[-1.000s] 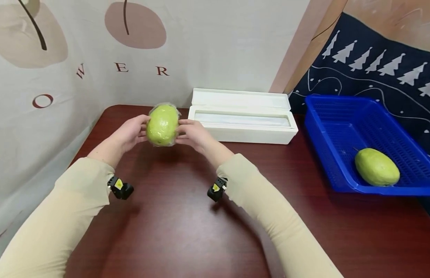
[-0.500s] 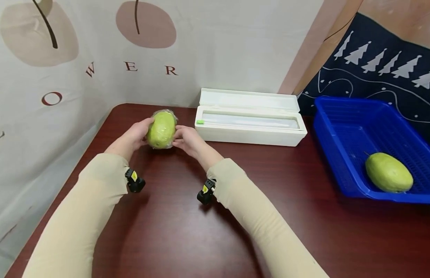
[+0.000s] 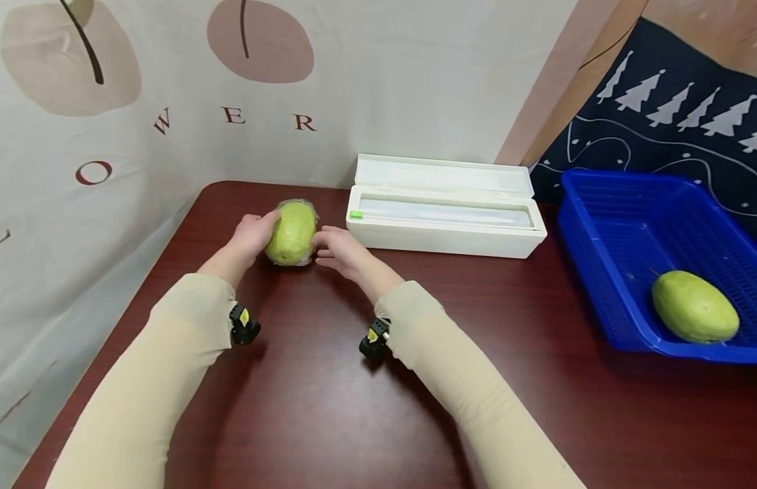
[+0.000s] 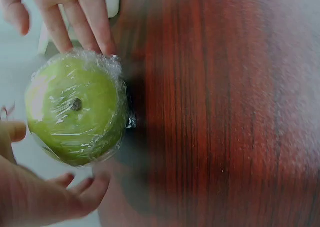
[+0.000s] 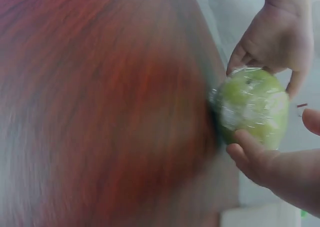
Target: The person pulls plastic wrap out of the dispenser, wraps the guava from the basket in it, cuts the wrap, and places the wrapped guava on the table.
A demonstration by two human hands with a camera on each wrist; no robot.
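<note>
A green oval fruit (image 3: 292, 233) in clear plastic wrap sits low at the back left of the table, its stem end showing in the left wrist view. My left hand (image 3: 252, 238) holds it from the left, thumb along its upper side. On the other side my right hand (image 3: 348, 255) has its fingertips right at the wrapped surface, fingers loosely extended. The right wrist view shows the right thumb (image 5: 312, 121) standing away from the fruit. Loose film edges (image 4: 131, 118) stick out at the fruit's side.
Right of the hands stands a white cling-film box (image 3: 446, 238), lid raised, a green slider at its left end. A blue plastic basket (image 3: 605, 292) at the right holds a second green fruit (image 3: 695, 306). Printed cloth (image 3: 415, 81) hangs behind the table.
The wrapped fruit has come down to the table from between both hands. My right hand's fingers have loosened from its side, while the left stays at it. The head view has shifted slightly.
</note>
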